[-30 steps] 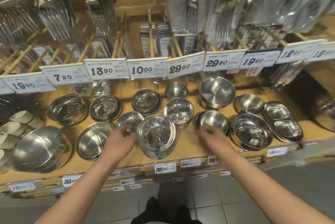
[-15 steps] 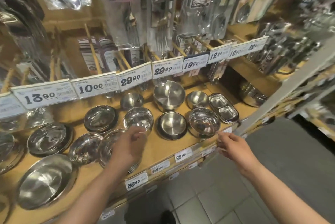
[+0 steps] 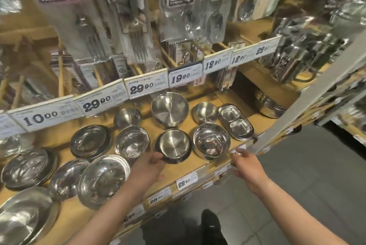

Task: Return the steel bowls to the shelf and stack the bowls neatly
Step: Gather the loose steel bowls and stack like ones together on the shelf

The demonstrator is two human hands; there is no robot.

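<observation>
Left hand (image 3: 147,169) — on bowl (image 3: 174,146) rim

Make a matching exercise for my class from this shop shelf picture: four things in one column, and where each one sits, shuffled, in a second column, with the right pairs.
Things
1. left hand
2. right hand
3. two-compartment tray
4. 19.90 price tag

Places
A. far right of the bowl shelf
B. on the rail above the bowls
C. at the shelf's front edge, holding nothing
D. fingers on the near rim of the dark-rimmed bowl

Pairs: 1-D, 2-C, 3-A, 4-B
</observation>
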